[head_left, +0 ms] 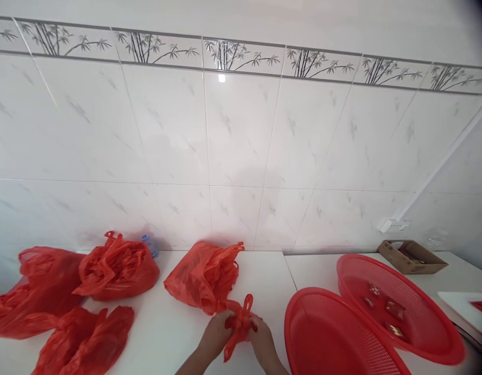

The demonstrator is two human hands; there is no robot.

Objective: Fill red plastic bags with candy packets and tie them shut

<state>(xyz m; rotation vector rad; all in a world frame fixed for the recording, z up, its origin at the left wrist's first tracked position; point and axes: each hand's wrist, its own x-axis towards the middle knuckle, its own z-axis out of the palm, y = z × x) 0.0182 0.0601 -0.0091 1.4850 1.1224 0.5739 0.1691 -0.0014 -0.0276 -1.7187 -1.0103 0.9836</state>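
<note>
Between my two hands is a small red plastic bag [241,325], bunched up at its neck, with a loop of handle sticking up and another strip hanging down. My left hand [219,330] pinches it from the left side. On its other side my right hand [260,336] grips it with closed fingers. Just behind, a larger red plastic bag [202,273] rests on the white table [155,323], close to the wall. The lower part of the held bag is partly hidden by my hands.
Several filled red bags [116,271] lie at the left, near a clear bottle with a blue cap [150,245]. Right of my hands stand a red basket [303,307] and another red basket [432,317] with small packets inside. A cardboard box [413,265] sits behind them.
</note>
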